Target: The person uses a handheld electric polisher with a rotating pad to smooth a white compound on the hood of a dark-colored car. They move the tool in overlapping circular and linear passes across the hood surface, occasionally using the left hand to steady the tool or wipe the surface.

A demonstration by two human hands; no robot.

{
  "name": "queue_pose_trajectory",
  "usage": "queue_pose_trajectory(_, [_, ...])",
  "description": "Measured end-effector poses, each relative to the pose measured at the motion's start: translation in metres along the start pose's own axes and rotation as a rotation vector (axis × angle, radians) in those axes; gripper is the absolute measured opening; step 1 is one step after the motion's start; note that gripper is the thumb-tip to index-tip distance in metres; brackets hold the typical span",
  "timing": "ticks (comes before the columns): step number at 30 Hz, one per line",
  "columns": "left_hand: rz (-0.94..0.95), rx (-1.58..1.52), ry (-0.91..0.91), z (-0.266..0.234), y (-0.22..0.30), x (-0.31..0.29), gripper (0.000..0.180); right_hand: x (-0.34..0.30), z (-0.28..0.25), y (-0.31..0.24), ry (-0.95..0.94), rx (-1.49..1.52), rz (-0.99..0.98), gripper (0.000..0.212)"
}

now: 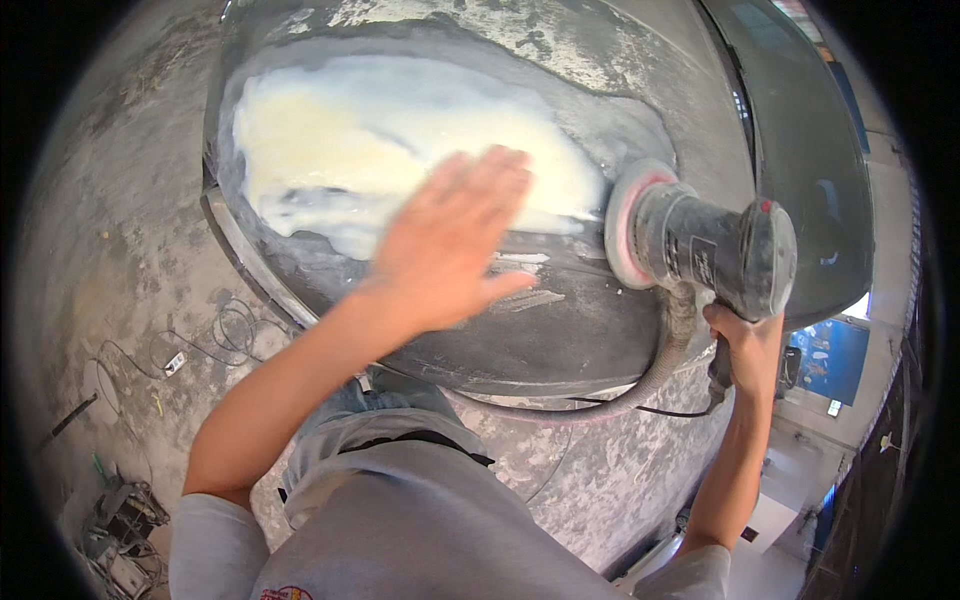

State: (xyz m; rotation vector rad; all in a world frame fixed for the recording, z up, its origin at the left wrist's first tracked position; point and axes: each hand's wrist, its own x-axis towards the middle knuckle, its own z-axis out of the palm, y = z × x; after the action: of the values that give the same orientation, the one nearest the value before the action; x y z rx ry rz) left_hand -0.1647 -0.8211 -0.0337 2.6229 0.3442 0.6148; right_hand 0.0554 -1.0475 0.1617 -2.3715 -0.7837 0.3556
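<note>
In front of me is a dark grey car body panel [590, 340] with a broad cream-white patch of filler [310, 130] across it. My left hand [440, 245] is laid out flat over the lower part of this patch, fingers stretched and slightly blurred; whether the palm touches the surface I cannot tell. At the right, my right hand [745, 345] grips the handle of a dusty electric sander [705, 250]. Its round pad [630, 225] stands tilted on edge beside the patch's right end. A dust hose [672, 345] hangs from beneath the sander.
The hose curves leftward along the panel's lower edge near my waist. A thin cable [235, 330] lies looped on the stained concrete floor at left, with a pile of tools [125, 525] below it. A blue board [832, 360] is at right.
</note>
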Motion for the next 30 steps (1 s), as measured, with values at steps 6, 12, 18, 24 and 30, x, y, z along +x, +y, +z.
queue_pose_trajectory(6, [-0.359, 0.317, 0.107, -0.051, -0.094, -0.059, 0.090, -0.001, 0.018, -0.025, -0.009, -0.057, 0.055, 0.016])
queue_pose_trajectory(12, [-0.357, 0.061, 0.479, -0.040, -0.164, -0.071, 0.082, -0.018, 0.073, -0.094, -0.132, -0.108, -0.086, 0.038])
queue_pose_trajectory(18, [-0.220, -0.008, 0.604, -0.028, -0.193, -0.079, 0.072, -0.027, 0.146, -0.160, -0.219, -0.170, -0.285, 0.033])
queue_pose_trajectory(24, [-0.191, -0.064, 0.642, -0.028, -0.189, -0.079, 0.073, -0.033, 0.145, -0.152, -0.143, -0.247, -0.254, 0.027])
queue_pose_trajectory(30, [-0.276, 0.077, 0.593, -0.029, -0.176, -0.082, 0.101, -0.033, 0.093, -0.097, -0.028, -0.241, 0.017, 0.016])
